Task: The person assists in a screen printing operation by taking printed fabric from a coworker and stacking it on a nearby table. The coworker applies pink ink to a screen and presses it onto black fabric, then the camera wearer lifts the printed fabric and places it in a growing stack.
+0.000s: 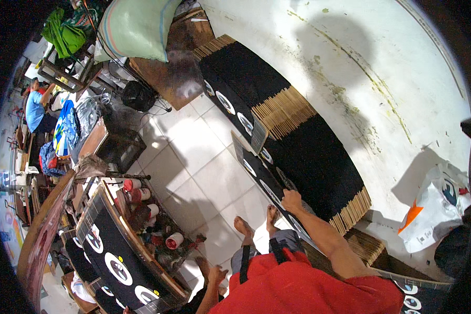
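Note:
My right hand [291,201] is closed at the edge of a long row of black fabric pieces [319,162] printed with white ovals. What it grips is too small to make out. The pieces overlap on thin boards whose pale brown edges [285,112] show in ridged bands. A small dark panel [259,135] stands tilted farther along the row. My left hand [216,275] is low beside my red shirt, near a bare foot; its fingers are unclear. To its left lies a black printed panel [115,256] with white round cartoon eyes, on a wooden-edged stand.
Red-and-white tubs [133,184] crowd a shelf beside the printed panel. White floor tiles [199,149] run between both rows. A stuffed pale green sack [136,29] sits at the far end. A white plastic bag [434,209] is at right. A person in blue [35,110] works far left.

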### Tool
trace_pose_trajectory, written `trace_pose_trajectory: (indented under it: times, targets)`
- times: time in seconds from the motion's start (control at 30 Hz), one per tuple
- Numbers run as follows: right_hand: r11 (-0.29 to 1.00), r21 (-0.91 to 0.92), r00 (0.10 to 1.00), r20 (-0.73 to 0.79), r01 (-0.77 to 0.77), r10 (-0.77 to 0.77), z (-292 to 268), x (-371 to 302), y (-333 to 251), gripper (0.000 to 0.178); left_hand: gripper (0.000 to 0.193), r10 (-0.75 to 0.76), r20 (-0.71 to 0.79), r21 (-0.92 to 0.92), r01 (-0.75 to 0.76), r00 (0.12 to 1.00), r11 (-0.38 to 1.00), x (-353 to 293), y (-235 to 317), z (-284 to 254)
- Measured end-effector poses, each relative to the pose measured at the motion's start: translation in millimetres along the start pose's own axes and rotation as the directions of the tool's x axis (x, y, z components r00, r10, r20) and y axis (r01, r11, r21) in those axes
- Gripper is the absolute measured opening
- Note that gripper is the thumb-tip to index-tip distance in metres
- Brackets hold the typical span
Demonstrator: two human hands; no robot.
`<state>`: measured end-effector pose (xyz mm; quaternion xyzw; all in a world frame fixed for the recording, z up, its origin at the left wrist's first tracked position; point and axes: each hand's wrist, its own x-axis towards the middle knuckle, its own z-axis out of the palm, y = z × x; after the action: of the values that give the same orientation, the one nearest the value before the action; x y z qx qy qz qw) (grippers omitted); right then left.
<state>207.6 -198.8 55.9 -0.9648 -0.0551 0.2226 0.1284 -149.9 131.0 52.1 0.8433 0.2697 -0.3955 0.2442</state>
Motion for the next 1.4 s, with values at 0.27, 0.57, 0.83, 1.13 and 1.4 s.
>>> trace_pose_trajectory:
  times: [0.27, 0.57, 0.83, 1.13, 1.4]
  targets:
    - [0.991, -0.060, 0.990, 0.057, -0.122, 0.125, 25.2, 34.4, 58.5, 0.025, 0.039, -0.111, 0.146, -0.341, 0.155, 0.983, 0.927, 0.4, 16.9, 60.2]
    - [0.987, -0.081, 0.986, -0.101, -0.140, 0.131, 44.6, 59.4, 89.5, 0.024, 0.036, -0.116, -0.144, -0.597, 0.007, 0.983, 0.802, 23.6, 64.1, 25.0]
    - [0.984, -0.110, 0.990, -0.055, -0.138, 0.132, 39.7, 65.0, 94.7, 0.020, 0.038, -0.222, 0.016, -0.561, 0.193, 0.975, 0.805, 5.3, 34.2, 45.9]
    - [0.978, -0.137, 0.985, -0.085, -0.159, 0.148, 40.9, 63.9, 97.8, 0.017, 0.033, -0.223, -0.040, -0.758, 0.116, 0.974, 0.642, 9.6, 34.1, 62.1]
    - [0.969, -0.192, 0.985, -0.110, -0.153, 0.134, 36.7, 64.3, 98.0, 0.017, 0.030, -0.221, -0.073, -0.700, 0.108, 0.972, 0.706, 11.4, 52.9, 28.9]
